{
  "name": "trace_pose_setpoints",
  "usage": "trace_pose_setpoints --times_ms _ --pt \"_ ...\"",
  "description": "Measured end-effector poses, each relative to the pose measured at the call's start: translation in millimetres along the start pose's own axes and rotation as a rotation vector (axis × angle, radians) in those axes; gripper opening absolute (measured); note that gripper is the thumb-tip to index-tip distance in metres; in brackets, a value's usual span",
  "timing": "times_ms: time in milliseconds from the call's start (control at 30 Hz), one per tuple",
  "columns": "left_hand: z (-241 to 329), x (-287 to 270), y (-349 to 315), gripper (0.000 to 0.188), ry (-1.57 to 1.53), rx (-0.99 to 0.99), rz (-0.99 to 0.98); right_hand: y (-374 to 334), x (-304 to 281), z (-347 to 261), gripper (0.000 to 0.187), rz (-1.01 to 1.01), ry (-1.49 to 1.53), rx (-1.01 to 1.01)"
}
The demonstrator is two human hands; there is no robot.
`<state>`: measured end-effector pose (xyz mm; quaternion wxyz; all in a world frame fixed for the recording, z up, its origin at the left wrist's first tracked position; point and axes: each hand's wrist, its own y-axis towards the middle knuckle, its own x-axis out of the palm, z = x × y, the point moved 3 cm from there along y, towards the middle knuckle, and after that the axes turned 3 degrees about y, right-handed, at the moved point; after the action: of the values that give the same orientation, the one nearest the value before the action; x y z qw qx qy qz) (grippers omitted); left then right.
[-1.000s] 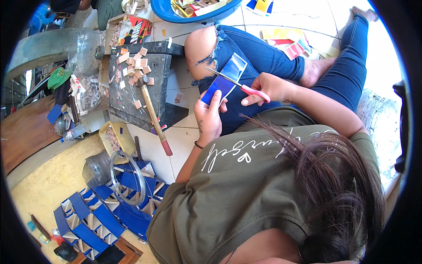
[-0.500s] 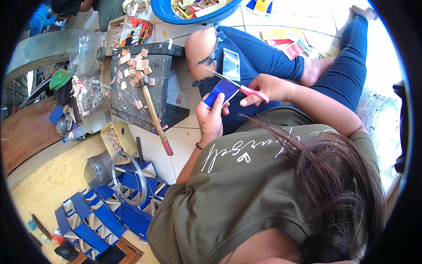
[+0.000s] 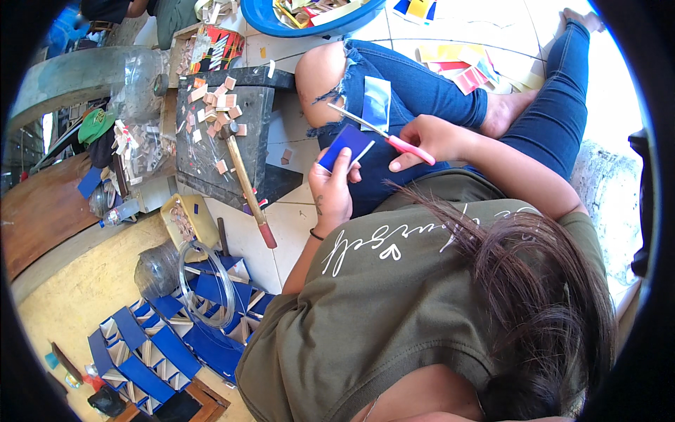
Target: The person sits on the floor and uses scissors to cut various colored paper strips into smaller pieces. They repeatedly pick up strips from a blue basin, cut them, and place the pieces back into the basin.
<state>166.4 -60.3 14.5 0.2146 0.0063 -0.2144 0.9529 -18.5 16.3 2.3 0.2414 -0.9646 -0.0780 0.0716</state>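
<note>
Hands: two, both occupied. Left hand [image 3: 330, 188] pinches one blue card piece [image 3: 349, 145], thumb on its face, fingers behind. Right hand [image 3: 427, 141] grips one pair of scissors [image 3: 384, 133] by the pink handles; cannot tell exactly how far the blades are parted.

Count: one glossy blue-and-silver strip [image 3: 377, 95] on the thigh of the jeans [image 3: 420, 83], its lower end beneath the scissor blades in this view; contact with them cannot be told. One hammer [image 3: 243, 176] on the black work stand [image 3: 257, 112], head among small wooden blocks [image 3: 226, 102], more than ten, overlapping. One blue basin [image 3: 318, 31] of scraps beyond the knee. One yellow tub [image 3: 207, 221], one coil of clear tubing [image 3: 229, 292] to the person's left.

Bearings: scissors held over the lap, tips toward upper left, long axis slanting from lower right. Card piece just left of the scissors, apart from the blades, tilted, long axis lower left to upper right. Strip's long axis runs nearly up and down the view.
</note>
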Motion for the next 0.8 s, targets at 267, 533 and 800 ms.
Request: trace_pose_setpoints --times_ms 267,533,800 --pt "27.9 15.6 27.9 0.02 0.446 0.386 -0.043 -39.6 -122.6 59.4 0.048 1.012 -0.756 0.06" --pt "34.7 63.1 54.2 0.027 1.327 0.753 -0.168 -41.3 -155.0 136.6 0.054 0.683 -0.89 0.469" --pt "39.6 75.7 48.3 0.046 1.632 0.828 -0.093 -47.4 -154.5 131.6 0.061 0.841 -0.91 0.328"
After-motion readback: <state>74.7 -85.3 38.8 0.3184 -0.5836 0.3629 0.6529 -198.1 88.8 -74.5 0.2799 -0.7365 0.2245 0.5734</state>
